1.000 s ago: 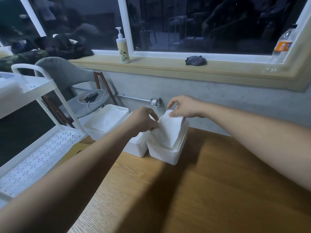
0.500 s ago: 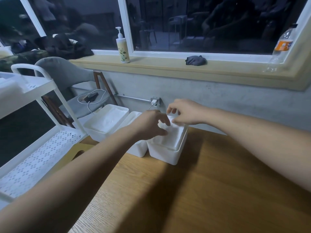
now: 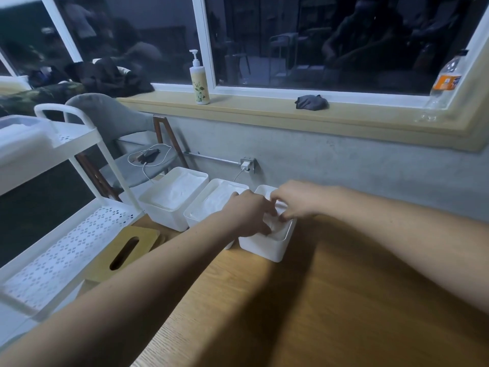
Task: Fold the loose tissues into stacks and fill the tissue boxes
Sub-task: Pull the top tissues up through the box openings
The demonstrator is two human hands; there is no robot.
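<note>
Wooden table under a dark window. Tissues, proud of the right box a second ago, now sit inside it; left hand and right hand curl onto them, pinching or pressing I cannot tell. Box looks filled.

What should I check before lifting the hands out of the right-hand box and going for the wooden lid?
1. Tissues inside the right box, nothing hanging over the visible rim: ok.
2. Tissues lying flat: cannot tell, both hands cover them.
3. Left hand and right hand free of tissue: cannot tell, fingertips are down in the box.
4. Right box upright on the table: ok.
5. Middle box and left box filled: ok, white tissue shows in both.
6. Wooden lid within reach: ok, it lies beside the left forearm.
</note>
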